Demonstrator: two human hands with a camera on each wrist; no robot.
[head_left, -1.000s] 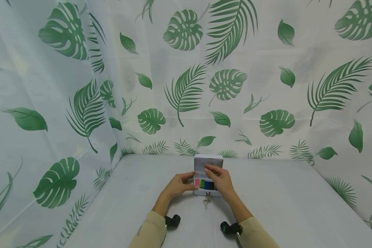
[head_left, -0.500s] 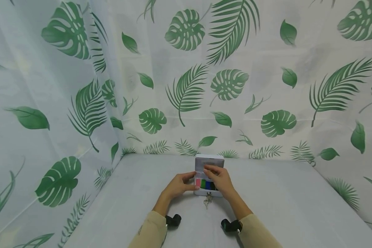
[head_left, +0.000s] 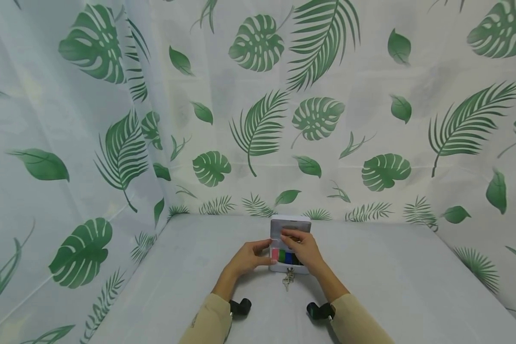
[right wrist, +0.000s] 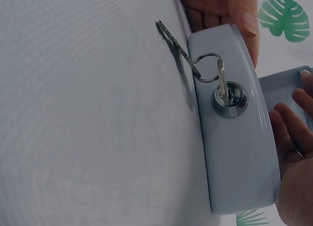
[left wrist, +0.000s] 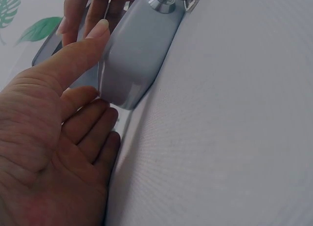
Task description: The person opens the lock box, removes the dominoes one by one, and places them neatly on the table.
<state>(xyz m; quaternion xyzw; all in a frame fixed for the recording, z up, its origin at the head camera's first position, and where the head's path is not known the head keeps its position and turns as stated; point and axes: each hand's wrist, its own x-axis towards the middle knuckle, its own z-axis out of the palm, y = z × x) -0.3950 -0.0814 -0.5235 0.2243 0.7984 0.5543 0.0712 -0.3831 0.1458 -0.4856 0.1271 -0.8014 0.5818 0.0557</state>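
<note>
A small light-grey cash box (head_left: 279,268) stands on the table with its lid (head_left: 278,223) raised. In its tray lie a pink block (head_left: 274,253), a green block (head_left: 281,256), a blue block (head_left: 288,258) and a black one (head_left: 295,259). My left hand (head_left: 246,258) holds the box's left side, thumb on the front rim and fingers beside the wall. Over the open box is my right hand (head_left: 306,249), its fingers bent in front of the lid; whether they pinch anything is hidden. A key (right wrist: 222,84) sits in the front lock (right wrist: 230,100).
A second key (right wrist: 175,44) hangs from the key ring (right wrist: 208,68) in front of the box. White cloth covers the table (head_left: 391,277). A leaf-printed curtain (head_left: 348,157) rises behind the box and along the left side.
My right hand's fingertips have shifted slightly left over the box, and its fingers have moved a little. The left hand and the box stay as they were.
</note>
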